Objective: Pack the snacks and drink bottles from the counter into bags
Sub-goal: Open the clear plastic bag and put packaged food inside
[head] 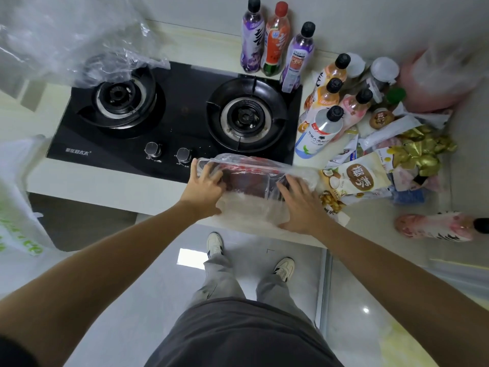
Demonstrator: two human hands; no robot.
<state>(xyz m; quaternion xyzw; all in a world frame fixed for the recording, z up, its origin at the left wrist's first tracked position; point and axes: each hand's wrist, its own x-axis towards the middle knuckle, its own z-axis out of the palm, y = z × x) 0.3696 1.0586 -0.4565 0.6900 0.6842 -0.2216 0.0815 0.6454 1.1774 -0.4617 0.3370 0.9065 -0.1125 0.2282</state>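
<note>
I had both hands on a clear bag [254,181] at the tabletop [105,181] front edge, by the stove [180,120]. Left hand [206,186] curled its fingers into the bag mouth, probably to hold it open; right hand [299,205] lay flat, pinning the plastic. Dark-red snack already inside. Bottles [328,109] and snacks [357,178] waited on the right, unpacked.

black stove [182,123], 2 purple bottles [252,35], gold-foil snacks [423,149]
</note>
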